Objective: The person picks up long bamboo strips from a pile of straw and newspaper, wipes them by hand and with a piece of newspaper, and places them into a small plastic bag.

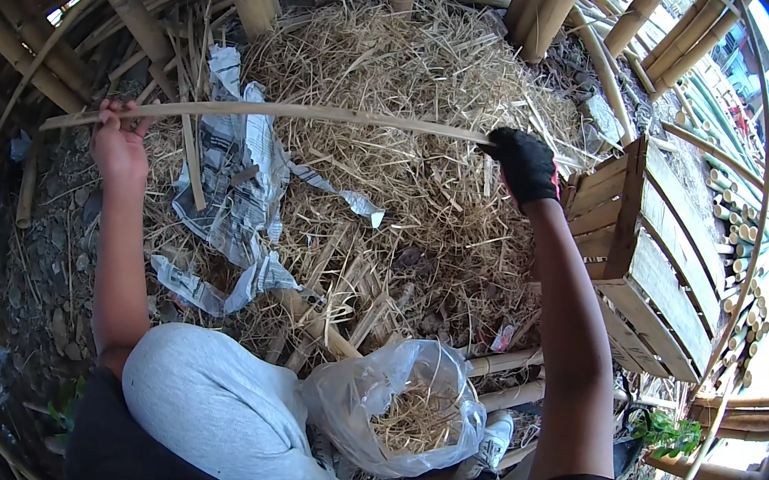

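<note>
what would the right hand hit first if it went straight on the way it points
The right hand holds the thin strip; beyond that, it would probably meet the heap of dry shavings first. Its height above the heap is unclear, so it might pass over.

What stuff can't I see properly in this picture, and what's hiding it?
All in the head view:
Palm of the right hand: covered by its black glove, which grips the bamboo strip.
Bottom of the clear plastic bag: hidden by the straw inside.
Ground under the loose straw pile: buried.
Small print on the torn newspaper: too tiny and crumpled.
Rest of the dark shirt: cut off by the lower edge.
</note>
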`<act>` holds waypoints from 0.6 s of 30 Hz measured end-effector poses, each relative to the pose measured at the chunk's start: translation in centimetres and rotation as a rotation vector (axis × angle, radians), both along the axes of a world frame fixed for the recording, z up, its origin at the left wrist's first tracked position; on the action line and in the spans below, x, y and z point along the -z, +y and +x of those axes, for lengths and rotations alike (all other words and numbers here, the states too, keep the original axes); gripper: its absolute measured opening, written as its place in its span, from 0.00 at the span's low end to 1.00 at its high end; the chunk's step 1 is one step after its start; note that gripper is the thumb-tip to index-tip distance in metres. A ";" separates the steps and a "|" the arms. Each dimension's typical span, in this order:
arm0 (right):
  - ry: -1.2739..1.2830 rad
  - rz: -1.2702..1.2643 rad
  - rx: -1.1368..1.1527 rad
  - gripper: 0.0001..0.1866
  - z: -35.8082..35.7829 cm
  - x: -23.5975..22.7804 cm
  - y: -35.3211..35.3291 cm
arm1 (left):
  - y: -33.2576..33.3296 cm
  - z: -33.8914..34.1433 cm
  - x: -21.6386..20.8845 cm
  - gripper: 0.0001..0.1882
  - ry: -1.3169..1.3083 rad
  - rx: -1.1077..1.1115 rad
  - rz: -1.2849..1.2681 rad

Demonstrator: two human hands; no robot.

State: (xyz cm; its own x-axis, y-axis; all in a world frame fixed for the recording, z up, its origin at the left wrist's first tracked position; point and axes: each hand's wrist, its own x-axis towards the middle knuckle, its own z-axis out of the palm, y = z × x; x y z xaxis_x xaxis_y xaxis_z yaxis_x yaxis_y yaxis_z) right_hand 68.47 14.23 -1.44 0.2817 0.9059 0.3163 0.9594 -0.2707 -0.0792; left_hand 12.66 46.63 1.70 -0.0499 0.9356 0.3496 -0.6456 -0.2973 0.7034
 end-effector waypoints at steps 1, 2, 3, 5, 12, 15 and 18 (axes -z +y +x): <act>0.127 0.022 0.020 0.17 -0.1 0.2 -1.0 | 0.1 0.4 0.6 0.05 -0.002 -0.008 -0.004; 0.187 -0.077 0.009 0.19 -1.0 -0.5 -1.6 | 0.0 0.6 1.0 0.05 0.017 -0.055 -0.096; 0.245 -0.177 -0.004 0.21 -1.7 -1.3 -1.9 | -0.1 0.6 1.3 0.05 0.034 -0.103 -0.188; 0.241 -0.281 -0.019 0.21 -0.8 -1.0 -2.5 | 0.2 2.3 2.5 0.08 -0.015 0.001 -0.170; 0.970 -0.602 -0.012 0.13 -3.4 -1.5 -4.7 | 0.5 2.5 4.8 0.11 0.152 0.044 -0.290; 0.967 -0.564 0.006 0.13 -2.7 -1.8 -6.3 | 3.3 -0.5 6.4 0.10 0.161 0.002 -0.320; 0.973 -0.542 0.022 0.14 -1.7 -1.6 -7.2 | 3.8 -1.9 6.9 0.11 0.181 0.016 -0.338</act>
State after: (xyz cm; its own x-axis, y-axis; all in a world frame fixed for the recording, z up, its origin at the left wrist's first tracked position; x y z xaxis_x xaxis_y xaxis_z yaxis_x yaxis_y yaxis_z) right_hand 66.78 7.00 0.17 0.2117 0.8490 -0.4841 0.5474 -0.5134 -0.6609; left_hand 10.74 50.44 -5.24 0.0003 0.9997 0.0234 -0.5048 -0.0200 0.8630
